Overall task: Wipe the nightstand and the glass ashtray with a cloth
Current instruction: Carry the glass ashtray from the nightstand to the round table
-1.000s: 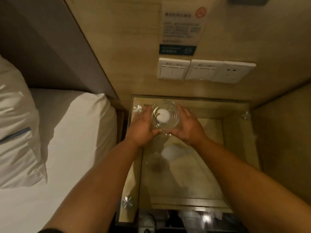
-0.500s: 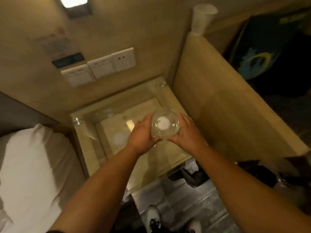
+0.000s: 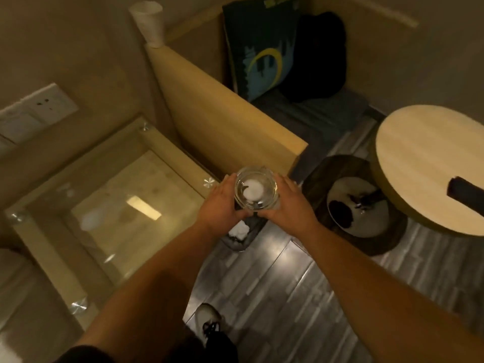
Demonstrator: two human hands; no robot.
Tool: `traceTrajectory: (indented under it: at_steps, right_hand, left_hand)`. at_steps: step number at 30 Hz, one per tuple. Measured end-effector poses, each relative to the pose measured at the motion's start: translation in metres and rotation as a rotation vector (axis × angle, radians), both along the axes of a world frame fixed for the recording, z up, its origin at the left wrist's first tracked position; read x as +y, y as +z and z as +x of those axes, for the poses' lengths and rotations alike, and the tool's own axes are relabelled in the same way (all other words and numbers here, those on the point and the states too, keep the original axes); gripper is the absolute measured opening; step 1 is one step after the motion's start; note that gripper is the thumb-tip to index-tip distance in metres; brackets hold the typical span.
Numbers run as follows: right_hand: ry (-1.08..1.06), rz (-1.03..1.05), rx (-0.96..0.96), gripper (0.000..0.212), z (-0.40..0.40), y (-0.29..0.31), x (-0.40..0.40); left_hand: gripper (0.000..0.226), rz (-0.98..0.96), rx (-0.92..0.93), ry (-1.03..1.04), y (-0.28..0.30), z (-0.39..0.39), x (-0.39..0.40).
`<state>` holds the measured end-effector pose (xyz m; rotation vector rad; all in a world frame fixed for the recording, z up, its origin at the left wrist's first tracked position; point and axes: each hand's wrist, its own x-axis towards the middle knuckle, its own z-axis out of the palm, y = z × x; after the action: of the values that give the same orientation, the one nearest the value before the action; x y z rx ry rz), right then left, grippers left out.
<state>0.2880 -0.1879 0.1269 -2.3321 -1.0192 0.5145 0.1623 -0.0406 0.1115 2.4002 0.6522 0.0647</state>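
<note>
1. At the far left, wall switches [image 3: 31,113] sit on the beige wall above the nightstand [image 3: 52,231], whose glass tabletop reflects a ceiling light.
2. A wooden partition [image 3: 225,119] rises just right of the nightstand, with a white paper cup [image 3: 150,22] upside down on its far end.
3. The left hand [image 3: 220,205] cups the left side of the glass ashtray [image 3: 255,189], its fingers curled against the glass wall.
4. The ashtray is held in the air between both hands, off the tabletop, past the nightstand's right front corner and above the grey plank floor [image 3: 275,297]. Something white and round lies inside it; whether it is the cloth cannot be told.
5. The right hand [image 3: 288,203] presses the ashtray's right side, fingers wrapped round it.
6. Below the hands a small bin [image 3: 243,237] with white paper in it stands on the floor.
7. Farther right are a dark stool [image 3: 358,205] and a round wooden table [image 3: 429,166].
</note>
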Motion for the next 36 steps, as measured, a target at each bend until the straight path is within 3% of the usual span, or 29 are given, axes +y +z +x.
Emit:
traceTrajectory:
  at_steps: [11,17,25,36]
  right_hand:
    - [-0.171,-0.040,-0.072,0.104,0.074,0.028,-0.197]
    - [-0.280,-0.047,-0.115,0.105,0.135,0.030,-0.267]
    - [-0.437,-0.050,-0.118,0.106,0.247,0.020,-0.313]
    - [-0.541,-0.092,-0.100,0.101,0.385,-0.018,-0.326]
  left_hand:
    - [0.079,-0.044,-0.079,-0.242,0.027,0.113,-0.173]
    - [0.088,-0.060,-0.044,-0.349,0.026,0.193,-0.231]
    - [0.089,-0.062,-0.116,-0.502,0.015,0.333,-0.272]
    - [0.096,-0.032,0.016,-0.627,-0.024,0.494,-0.282]
